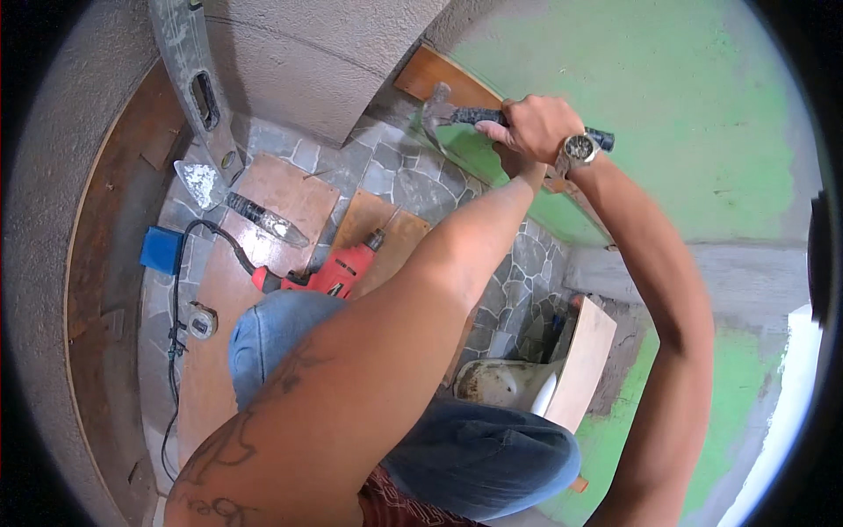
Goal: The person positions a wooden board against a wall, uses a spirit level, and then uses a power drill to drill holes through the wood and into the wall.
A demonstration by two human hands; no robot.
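Note:
My right hand (543, 127), with a metal watch on its wrist, is wrapped around the dark handle of a claw hammer (438, 116). The hammer's worn grey head points left, in front of a wooden strip (439, 75) that runs along the base of the green-painted wall (632, 105). My left arm reaches up across the view, and my left hand (520, 165) lies just under the right one, close to the strip. Its fingers are mostly hidden behind the right hand and wrist, so what they hold does not show.
A red corded drill (338, 272) rests on wooden boards (263, 198) over stone-patterned flooring. Nearby are a trowel (255, 211), a tape measure (202, 321), a blue box (162, 249) and a spirit level (198, 88). A dirty white container (496, 384) stands by my knee (492, 452).

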